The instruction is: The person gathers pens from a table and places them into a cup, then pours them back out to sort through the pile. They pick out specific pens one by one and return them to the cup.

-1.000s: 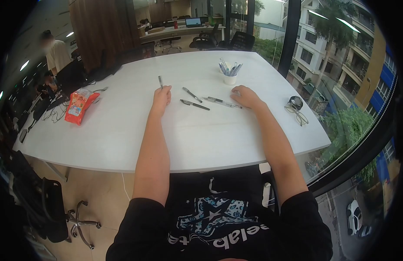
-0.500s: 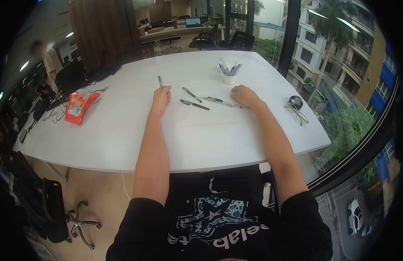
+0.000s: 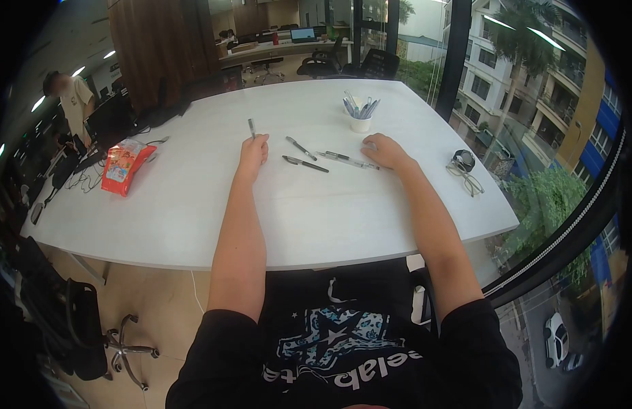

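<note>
My left hand (image 3: 254, 151) is closed around a pen (image 3: 251, 127), which stands upright with its top above the fist. On the right, my right hand (image 3: 386, 151) rests on the table with its fingers curled. A small greyish bit shows between its thumb and fingers, too little to name. Between the hands lie several pens: a grey-and-black pen (image 3: 301, 148), a black pen with a clip (image 3: 305, 163), and clear pens (image 3: 350, 161) close to my right fingers. Just beyond my right hand stands a white cup (image 3: 360, 125) full of pens.
The white table (image 3: 316, 225) spans the view. A red-and-white snack bag (image 3: 122, 170) sits at the left beside cables (image 3: 87, 174). At the right edge lie glasses (image 3: 469, 180) and a dark round watch-like item (image 3: 464, 159). A person (image 3: 74, 102) stands behind on the left.
Both hands and the pens stay in place. In the left background, the person has come further into view and leans forward.
</note>
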Demonstrator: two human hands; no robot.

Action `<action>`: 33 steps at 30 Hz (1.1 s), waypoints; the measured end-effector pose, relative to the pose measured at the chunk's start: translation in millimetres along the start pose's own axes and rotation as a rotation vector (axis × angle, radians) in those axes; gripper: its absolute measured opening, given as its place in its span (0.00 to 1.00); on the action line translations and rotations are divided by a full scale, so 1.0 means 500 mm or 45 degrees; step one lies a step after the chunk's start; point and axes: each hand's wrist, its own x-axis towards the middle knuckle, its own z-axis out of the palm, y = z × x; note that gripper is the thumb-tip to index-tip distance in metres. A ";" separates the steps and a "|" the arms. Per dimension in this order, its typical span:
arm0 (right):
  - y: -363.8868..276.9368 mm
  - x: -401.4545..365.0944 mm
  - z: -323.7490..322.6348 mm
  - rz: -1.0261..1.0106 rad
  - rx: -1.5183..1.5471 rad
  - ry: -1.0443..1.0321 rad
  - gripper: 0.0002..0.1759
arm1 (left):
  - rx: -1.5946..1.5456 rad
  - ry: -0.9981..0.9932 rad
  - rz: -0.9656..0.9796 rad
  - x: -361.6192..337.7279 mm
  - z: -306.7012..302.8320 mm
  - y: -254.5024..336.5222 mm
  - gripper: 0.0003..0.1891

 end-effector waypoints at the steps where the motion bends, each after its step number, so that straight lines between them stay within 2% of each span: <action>1: 0.000 -0.001 0.002 0.000 -0.001 0.000 0.25 | 0.003 0.003 -0.003 0.000 0.000 0.000 0.18; 4: -0.006 -0.003 0.005 -0.030 -0.022 0.108 0.21 | 0.007 -0.009 -0.010 0.000 -0.002 0.000 0.17; 6: -0.020 0.005 0.004 -0.255 -0.074 0.413 0.17 | 0.003 -0.003 -0.002 -0.001 0.000 0.001 0.17; 7: -0.057 -0.003 -0.006 -0.255 -0.073 0.413 0.17 | 0.000 0.003 0.006 -0.002 0.001 0.001 0.17; 9: -0.146 -0.019 -0.017 -0.328 0.199 0.487 0.16 | -0.007 -0.008 -0.006 0.000 0.000 0.001 0.17; 10: -0.183 -0.030 -0.012 -0.335 0.200 0.482 0.16 | -0.013 -0.020 -0.022 0.000 -0.002 -0.001 0.17; 12: -0.240 -0.049 0.007 -0.629 0.016 0.265 0.16 | -0.014 -0.008 -0.026 0.001 -0.001 0.000 0.17; 16: -0.265 -0.029 0.074 -0.746 -0.166 0.229 0.15 | -0.019 -0.036 -0.028 0.000 -0.003 -0.001 0.18; 18: -0.273 -0.027 0.074 -0.588 -0.256 0.130 0.15 | -0.017 -0.026 -0.028 0.000 -0.001 -0.001 0.17; 19: -0.275 -0.029 0.071 -0.599 -0.255 0.131 0.15 | -0.019 -0.026 -0.034 0.000 -0.002 -0.001 0.17; 21: -0.271 -0.036 0.066 -0.414 0.229 0.212 0.14 | -0.051 -0.035 -0.063 -0.002 -0.006 0.006 0.18; 22: -0.272 -0.032 0.067 -0.410 0.233 0.214 0.14 | -0.083 -0.058 -0.098 -0.003 -0.002 0.008 0.18; 24: -0.274 -0.021 0.068 -0.012 1.151 0.115 0.14 | -0.218 -0.083 -0.130 -0.005 0.026 0.014 0.20; 26: -0.286 -0.020 0.071 -0.067 1.070 0.120 0.14 | -0.371 -0.106 -0.161 -0.019 0.072 0.029 0.21; 29: -0.287 -0.018 0.076 -0.171 0.906 0.129 0.15 | 0.032 -0.423 -0.085 -0.037 0.129 0.042 0.22; 30: -0.284 -0.019 0.076 -0.228 0.817 0.124 0.16 | 0.027 -0.434 -0.091 -0.030 0.133 0.031 0.22; 33: -0.280 -0.020 0.072 -0.163 0.733 0.098 0.19 | 0.236 -0.473 -0.060 -0.008 0.141 0.012 0.21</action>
